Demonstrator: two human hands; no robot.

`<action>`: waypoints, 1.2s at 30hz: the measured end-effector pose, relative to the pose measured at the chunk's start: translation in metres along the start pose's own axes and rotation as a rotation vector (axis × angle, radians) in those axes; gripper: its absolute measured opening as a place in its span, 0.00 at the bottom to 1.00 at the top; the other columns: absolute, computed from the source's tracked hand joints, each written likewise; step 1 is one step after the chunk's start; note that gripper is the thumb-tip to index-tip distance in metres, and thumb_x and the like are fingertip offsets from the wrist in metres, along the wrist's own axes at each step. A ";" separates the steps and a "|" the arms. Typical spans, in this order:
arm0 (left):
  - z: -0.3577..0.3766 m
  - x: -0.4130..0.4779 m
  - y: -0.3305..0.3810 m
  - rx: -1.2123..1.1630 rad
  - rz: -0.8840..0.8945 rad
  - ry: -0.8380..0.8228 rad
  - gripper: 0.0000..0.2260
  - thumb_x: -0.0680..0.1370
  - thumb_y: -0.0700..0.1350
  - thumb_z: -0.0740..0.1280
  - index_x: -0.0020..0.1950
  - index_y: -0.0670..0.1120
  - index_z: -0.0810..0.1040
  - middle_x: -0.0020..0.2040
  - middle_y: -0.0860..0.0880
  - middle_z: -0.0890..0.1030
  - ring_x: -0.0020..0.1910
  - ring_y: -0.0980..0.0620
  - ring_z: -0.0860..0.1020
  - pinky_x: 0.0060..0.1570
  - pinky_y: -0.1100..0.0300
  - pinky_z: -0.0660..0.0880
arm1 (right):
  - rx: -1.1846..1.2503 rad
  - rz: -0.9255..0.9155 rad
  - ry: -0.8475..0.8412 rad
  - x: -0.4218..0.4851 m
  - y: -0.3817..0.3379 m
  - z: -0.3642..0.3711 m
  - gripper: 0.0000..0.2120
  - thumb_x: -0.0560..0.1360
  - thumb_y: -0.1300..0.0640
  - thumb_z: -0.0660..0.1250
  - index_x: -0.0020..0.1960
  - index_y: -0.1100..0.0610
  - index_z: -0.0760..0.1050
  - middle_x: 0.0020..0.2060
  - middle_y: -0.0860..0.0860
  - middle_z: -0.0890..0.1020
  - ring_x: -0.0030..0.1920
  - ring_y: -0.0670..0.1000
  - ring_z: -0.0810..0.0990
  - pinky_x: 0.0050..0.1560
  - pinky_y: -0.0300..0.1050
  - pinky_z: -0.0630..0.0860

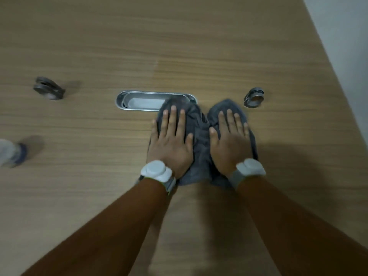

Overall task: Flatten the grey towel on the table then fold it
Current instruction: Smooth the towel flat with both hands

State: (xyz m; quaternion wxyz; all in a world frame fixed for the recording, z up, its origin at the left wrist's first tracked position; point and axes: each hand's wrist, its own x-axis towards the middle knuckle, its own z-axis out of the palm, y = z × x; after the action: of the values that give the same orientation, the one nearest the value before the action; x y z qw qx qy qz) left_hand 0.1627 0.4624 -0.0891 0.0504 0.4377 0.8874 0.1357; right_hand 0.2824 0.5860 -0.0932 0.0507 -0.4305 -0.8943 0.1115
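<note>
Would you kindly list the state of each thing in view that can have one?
grey towel: bunched and wrinkled, not yet flat, far edge lapping the cable tray.
left hand: open, palm down on the towel.
right hand: open, palm down on the towel.
cable tray: open, set into the table.

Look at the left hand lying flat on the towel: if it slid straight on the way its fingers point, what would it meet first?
Probably the metal tray set into the table. The left hand points away from the person, and the towel already overlaps that tray's right end just past the fingertips.
</note>
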 end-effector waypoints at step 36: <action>-0.029 -0.136 -0.054 0.070 -0.119 -0.149 0.31 0.83 0.64 0.47 0.83 0.50 0.49 0.83 0.48 0.48 0.82 0.50 0.45 0.79 0.50 0.42 | -0.104 -0.108 -0.068 -0.160 -0.040 0.009 0.36 0.83 0.38 0.50 0.82 0.62 0.53 0.82 0.58 0.55 0.82 0.60 0.50 0.79 0.65 0.47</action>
State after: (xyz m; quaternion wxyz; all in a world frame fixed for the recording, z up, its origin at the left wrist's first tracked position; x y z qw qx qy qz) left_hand 0.1981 0.3181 -0.0807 0.1089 0.3946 0.9098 0.0682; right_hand 0.3503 0.4358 -0.0914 0.0038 -0.3796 -0.9220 0.0767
